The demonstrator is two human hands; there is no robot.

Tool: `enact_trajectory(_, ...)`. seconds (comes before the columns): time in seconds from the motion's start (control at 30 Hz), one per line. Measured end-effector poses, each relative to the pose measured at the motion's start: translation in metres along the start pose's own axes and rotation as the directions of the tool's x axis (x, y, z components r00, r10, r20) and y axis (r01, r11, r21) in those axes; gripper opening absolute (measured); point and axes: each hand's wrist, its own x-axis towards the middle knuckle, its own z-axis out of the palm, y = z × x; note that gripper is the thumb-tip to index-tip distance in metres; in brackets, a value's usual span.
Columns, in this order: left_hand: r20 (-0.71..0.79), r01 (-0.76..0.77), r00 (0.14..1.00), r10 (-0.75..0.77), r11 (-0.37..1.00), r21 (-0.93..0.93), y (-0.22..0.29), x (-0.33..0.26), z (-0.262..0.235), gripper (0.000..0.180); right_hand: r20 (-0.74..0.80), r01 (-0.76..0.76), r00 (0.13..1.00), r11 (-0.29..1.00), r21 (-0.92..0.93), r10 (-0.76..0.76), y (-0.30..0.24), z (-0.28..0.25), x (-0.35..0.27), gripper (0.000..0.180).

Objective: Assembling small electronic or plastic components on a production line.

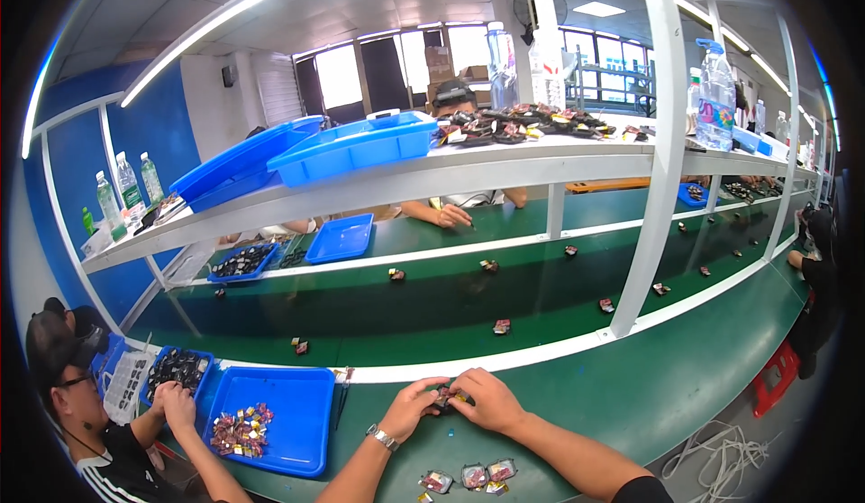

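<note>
Between my left hand (pixel 413 411) and my right hand (pixel 487 402) is a small dark electronic part (pixel 443 397) with reddish and yellow bits. Both sets of fingers close on it, just above the green bench (pixel 559 413), and they hide much of it. A watch is on my left wrist. Nearer to me lie small assemblies with black rims and red wires: one at the left (pixel 435 481), and a pair (pixel 474 477) at the right. A tiny blue piece (pixel 451 433) rests below my hands. Left of my left arm sits a blue tray (pixel 311 395) with a pile of reddish parts (pixel 241 431).
Beyond a white rail (pixel 405 374), small assemblies (pixel 502 327) ride on a dark green belt (pixel 432 314). A white post (pixel 662 160) and overhead shelf (pixel 505 159) stand ahead. At left, a co-worker's hands (pixel 173 404) are beside a tray of black parts (pixel 180 368). A red stool (pixel 777 379) and cables (pixel 721 453) are at right.
</note>
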Motion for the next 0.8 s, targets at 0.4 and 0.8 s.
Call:
enact_trajectory(0.4,-0.016,-0.006,1.000,0.002,0.965,-0.263,-0.004,0.003,0.001,0.036,0.029,0.033,0.999,0.998,-0.051,-0.032,0.002,0.003,0.002,0.015)
enact_trajectory(0.8,0.069,-0.032,0.997,0.044,0.986,-0.161,-0.009,0.004,0.001,0.039,0.047,-0.050,0.998,0.999,0.006,0.050,0.011,0.006,-0.002,0.016)
